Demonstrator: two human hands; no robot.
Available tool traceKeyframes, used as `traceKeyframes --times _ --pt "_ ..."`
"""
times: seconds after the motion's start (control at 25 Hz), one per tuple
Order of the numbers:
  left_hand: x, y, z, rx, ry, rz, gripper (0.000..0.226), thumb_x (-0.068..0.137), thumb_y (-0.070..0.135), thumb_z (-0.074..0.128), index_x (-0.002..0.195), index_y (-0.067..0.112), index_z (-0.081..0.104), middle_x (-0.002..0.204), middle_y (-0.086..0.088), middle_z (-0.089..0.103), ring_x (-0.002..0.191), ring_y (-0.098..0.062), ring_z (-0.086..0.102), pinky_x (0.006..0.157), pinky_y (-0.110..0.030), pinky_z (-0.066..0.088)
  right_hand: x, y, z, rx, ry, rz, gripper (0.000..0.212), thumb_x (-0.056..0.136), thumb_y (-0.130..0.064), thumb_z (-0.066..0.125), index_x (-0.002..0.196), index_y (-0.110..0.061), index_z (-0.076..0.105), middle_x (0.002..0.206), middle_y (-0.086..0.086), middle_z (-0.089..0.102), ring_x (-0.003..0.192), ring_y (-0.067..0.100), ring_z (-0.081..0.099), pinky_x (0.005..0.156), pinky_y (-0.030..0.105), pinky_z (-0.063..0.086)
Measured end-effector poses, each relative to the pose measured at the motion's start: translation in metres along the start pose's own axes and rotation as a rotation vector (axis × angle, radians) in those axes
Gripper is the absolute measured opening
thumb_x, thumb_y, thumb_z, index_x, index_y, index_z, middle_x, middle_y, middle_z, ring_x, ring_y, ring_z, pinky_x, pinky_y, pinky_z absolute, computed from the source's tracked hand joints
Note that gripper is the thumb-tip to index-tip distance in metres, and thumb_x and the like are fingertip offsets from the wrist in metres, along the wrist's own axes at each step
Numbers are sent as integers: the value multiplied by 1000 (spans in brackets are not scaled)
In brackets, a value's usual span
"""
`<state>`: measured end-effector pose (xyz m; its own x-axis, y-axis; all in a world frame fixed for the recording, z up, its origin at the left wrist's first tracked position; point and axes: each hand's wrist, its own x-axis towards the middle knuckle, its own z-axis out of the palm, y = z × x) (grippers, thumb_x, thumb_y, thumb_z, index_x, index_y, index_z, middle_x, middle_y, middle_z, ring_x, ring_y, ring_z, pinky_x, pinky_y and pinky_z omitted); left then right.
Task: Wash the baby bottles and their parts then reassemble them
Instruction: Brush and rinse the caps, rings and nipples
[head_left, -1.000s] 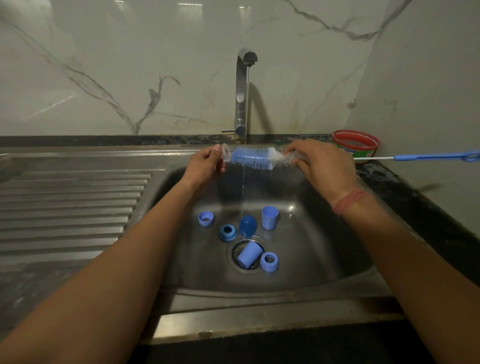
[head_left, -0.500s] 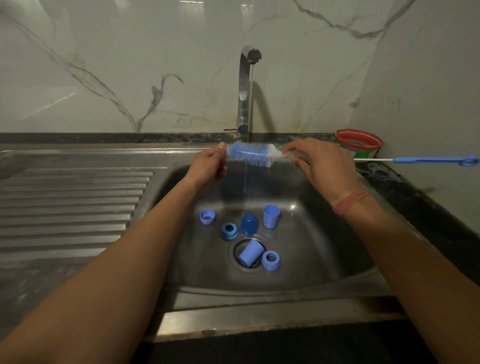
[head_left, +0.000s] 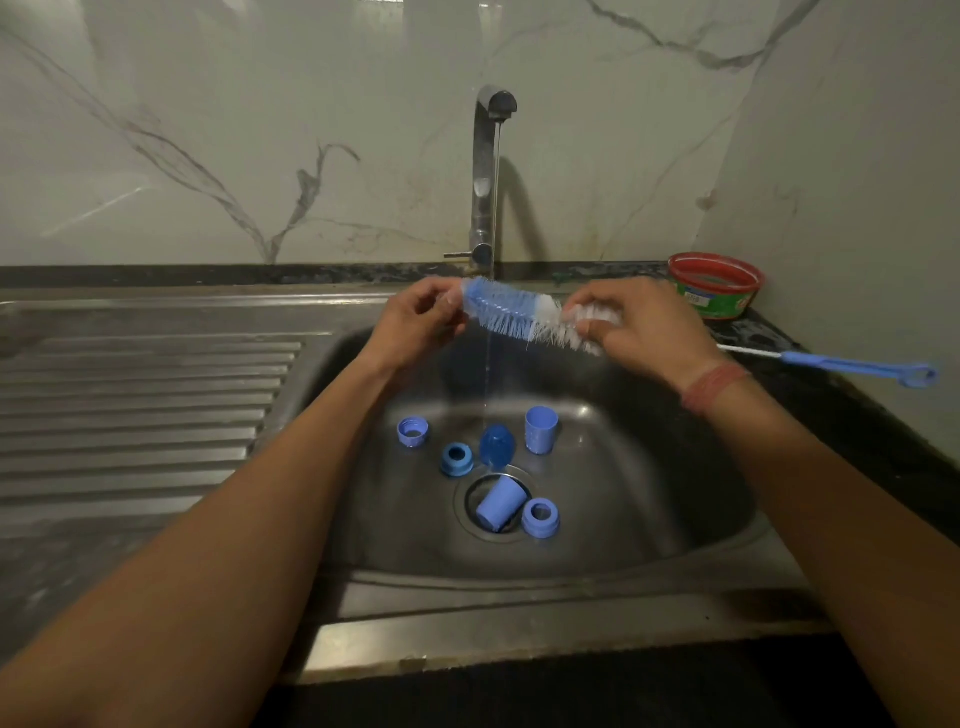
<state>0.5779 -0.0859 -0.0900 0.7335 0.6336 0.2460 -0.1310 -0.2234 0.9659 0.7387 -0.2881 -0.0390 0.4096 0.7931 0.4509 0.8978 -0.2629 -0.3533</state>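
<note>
A long bottle brush with blue and white bristles (head_left: 524, 318) is held across the stainless-steel sink (head_left: 649, 525), under the thin stream of water (head_left: 488, 364) that falls from the chrome tap (head_left: 485, 171). The bristle tip of the brush is pinched by the curled fingers of the left hand (head_left: 415, 325), to the left of the stream. The white bristles at the other end are gripped by the right hand (head_left: 644, 327), to the right of the stream, with fingers curled round them. The brush's thin wire and blue plastic handle (head_left: 857, 366) run out past the right hand, over the dark table right of the sink.

On the sink floor lie six blue bottle parts. A pale blue cup-shaped cap (head_left: 500, 504) lies tilted in the drain opening. A pale blue ring (head_left: 540, 517) sits just right of the drain. A darker blue ring (head_left: 457, 459), a clear blue dome (head_left: 497, 444), an upright pale blue cap (head_left: 540, 430) and a pale blue screw ring (head_left: 413, 432) are set behind the drain.

A red-rimmed round tub (head_left: 714, 286) stands at the sink's far right corner.
</note>
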Motion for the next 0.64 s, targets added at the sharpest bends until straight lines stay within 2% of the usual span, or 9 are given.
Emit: traceKeyframes --times 0.08,0.16,0.2,0.32,0.4,0.48,0.64 --pt "-2 -2 -1 54 -40 79 27 97 10 59 121 21 62 123 -3 63 111 -12 62 85 -21 54 3 3 -4 232 -135 151 17 84 -16 69 96 -28 73 100 2 73 89 15 63 81 31 49" --pt "-2 -1 0 69 -43 118 32 94 4 62 122 19 62 121 -3 65 111 -12 62 85 -20 53 0 3 -9 449 -240 299 19 85 -11 69 94 -27 71 97 7 73 81 16 62 74 32 51" --pt "-2 0 1 59 -37 115 31 94 4 62 121 18 62 119 -3 66 109 -12 63 85 -20 53 0 5 -11 464 -244 302 19 85 -10 69 96 -25 71 96 6 73 80 15 63 75 33 52" --pt "-6 2 4 72 -8 115 19 97 11 60 115 12 63 108 -4 67 98 -7 66 81 -19 54 0 7 -13 229 -103 105 19 83 -17 72 101 -23 74 97 0 73 90 12 64 88 33 49" --pt "-9 3 4 202 10 167 13 100 18 55 101 10 66 92 -4 66 81 -1 63 74 -17 54 -2 6 -13 68 8 -18 18 83 -25 72 101 -29 73 97 -4 73 92 14 65 83 31 49" --pt "-12 4 4 289 0 173 25 103 27 49 91 12 66 83 -7 64 72 -3 60 70 -17 53 -4 7 -13 -53 113 -126 17 86 -29 70 102 -31 72 94 -5 74 87 17 66 76 30 49" --pt "-13 6 7 213 -122 48 40 105 36 39 87 11 64 79 -5 61 71 -9 59 69 -18 53 -4 13 -19 -105 247 -284 16 86 -21 68 100 -27 73 92 -5 74 85 20 69 73 37 54"
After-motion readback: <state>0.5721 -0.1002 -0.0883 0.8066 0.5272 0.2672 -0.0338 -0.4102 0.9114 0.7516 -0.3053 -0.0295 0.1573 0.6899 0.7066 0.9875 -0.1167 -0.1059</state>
